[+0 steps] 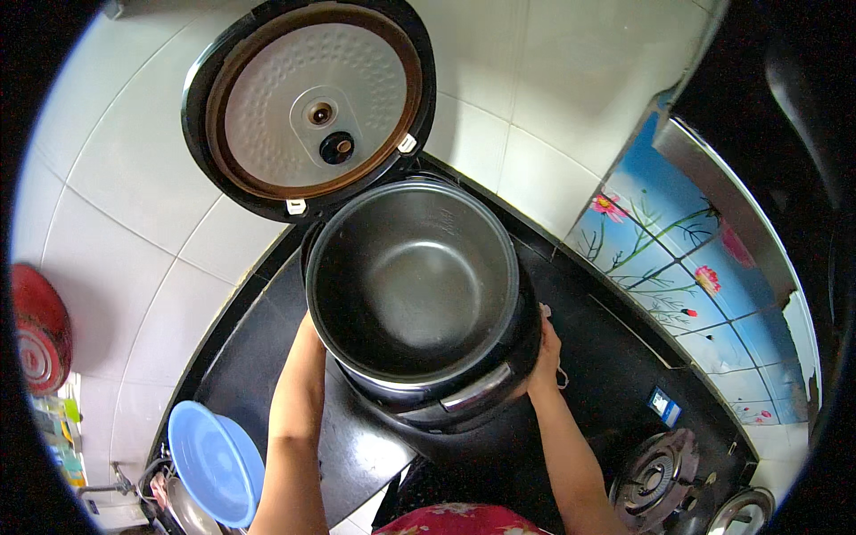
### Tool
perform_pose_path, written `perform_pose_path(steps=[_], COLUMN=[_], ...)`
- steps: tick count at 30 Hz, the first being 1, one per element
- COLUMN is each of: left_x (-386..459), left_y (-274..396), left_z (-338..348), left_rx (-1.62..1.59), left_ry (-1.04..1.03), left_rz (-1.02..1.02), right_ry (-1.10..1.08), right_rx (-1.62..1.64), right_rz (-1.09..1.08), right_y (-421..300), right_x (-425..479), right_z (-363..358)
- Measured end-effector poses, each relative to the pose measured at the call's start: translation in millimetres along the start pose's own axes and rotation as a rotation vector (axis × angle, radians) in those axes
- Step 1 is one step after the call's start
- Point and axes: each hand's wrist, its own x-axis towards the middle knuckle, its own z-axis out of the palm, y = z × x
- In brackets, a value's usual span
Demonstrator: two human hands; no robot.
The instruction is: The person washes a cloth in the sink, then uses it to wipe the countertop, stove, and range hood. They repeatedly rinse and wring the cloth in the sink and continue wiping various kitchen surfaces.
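A black rice cooker [428,416] sits in front of me in the corner of the counter, its hinged lid [267,87] raised and leaning back toward the tiled wall. Inside it is a dark non-stick inner pot [421,301], with nothing visible in it. My left hand [311,329] reaches the cooker's left side; its fingers are hidden behind the body. On the opposite side, my right hand [550,346] grips the lower right flank, near the silver front latch [476,388]. A thin pale loop [563,380] shows beside that wrist.
Black countertop [575,307] surrounds the cooker. A light blue plastic basin [214,461] stands at lower left, near a tap [120,478]. To the right are a gas burner [652,478] and a small blue-and-white packet [664,406]. A red bowl-shaped vessel [40,331] is at far left.
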Motion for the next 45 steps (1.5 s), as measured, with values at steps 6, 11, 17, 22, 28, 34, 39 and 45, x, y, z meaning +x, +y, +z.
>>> perform_pose_path(steps=[6, 11, 17, 22, 28, 34, 39, 45], left_x=[13.0, -33.2, -104.2, -156.9, -191.8, -215.8, -227.1, -230.1], left_y=[10.7, 31.1, 45.8, 46.0, 42.6, 37.2, 32.7, 26.3], left_z=[2.3, -22.2, -41.5, -54.6, -56.2, -63.9, -64.2, -66.0], left_rx=[0.024, 0.032, 0.051, 0.039, 0.023, -0.009, -0.03, -0.067], left_ry=[0.049, 0.145, 0.283, 0.39, 0.488, 0.59, 0.656, 0.753], left_rz=[0.037, 0.082, 0.115, 0.126, 0.146, 0.167, 0.181, 0.168], right_ry=[-0.025, -0.051, -0.123, -0.254, -0.155, 0.037, -0.411, -0.642], right_rx=[-0.22, -0.345, 0.283, -0.532, -0.386, -0.547, -1.503, -1.411], right_rz=[-0.021, -0.095, 0.16, -0.331, -0.046, -0.266, -0.326, -0.559], right_y=[29.1, 36.3, 46.1, 47.9, -23.0, -122.7, -92.6, -51.5], right_x=[1.5, -25.0, -55.7, -77.5, -54.7, -42.0, -16.5, 62.8], right_z=[-7.6, 7.9, 70.2, 89.3, 34.9, -74.9, -124.5, -53.0])
